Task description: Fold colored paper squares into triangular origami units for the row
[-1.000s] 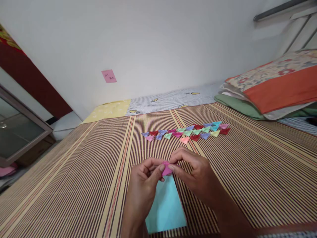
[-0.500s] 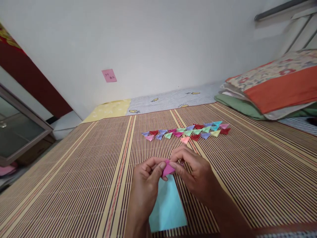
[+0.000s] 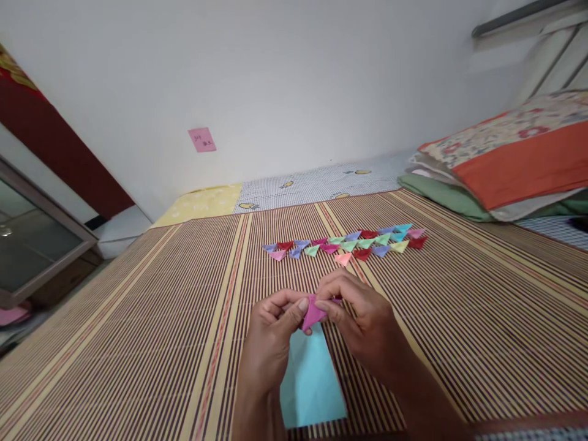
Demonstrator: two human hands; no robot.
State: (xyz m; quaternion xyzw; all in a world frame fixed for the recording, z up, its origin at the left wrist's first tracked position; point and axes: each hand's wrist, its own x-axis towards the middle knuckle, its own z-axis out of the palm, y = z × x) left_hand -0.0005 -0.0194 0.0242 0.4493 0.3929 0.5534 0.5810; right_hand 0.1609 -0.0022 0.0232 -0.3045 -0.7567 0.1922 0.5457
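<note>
Between my two hands is a small folded piece of magenta paper [image 3: 312, 314], its point hanging downward. My left hand [image 3: 275, 331] pinches its left side between thumb and forefinger. On the other side, my right hand [image 3: 356, 318] grips the upper right part with thumb and fingertips, which hide some of the folds. Just below, a light blue sheet of paper [image 3: 312, 383] lies flat on the striped mat [image 3: 151, 331], partly covered by my left hand and wrist. Beyond my hands, several small folded paper triangles [image 3: 349, 246] in mixed colours are laid out in uneven rows.
Folded bedding with an orange and floral cover [image 3: 523, 165] is piled at the right. A patterned sheet [image 3: 303, 184] shows behind the mat, along the white wall. On that wall is a pink note [image 3: 202, 140]. A glass-fronted cabinet [image 3: 37, 245] stands at the left.
The magenta paper has shifted slightly, and more of its lower point shows between my fingers. Both hands keep their pinch; the blue sheet and the paper triangles stay in place.
</note>
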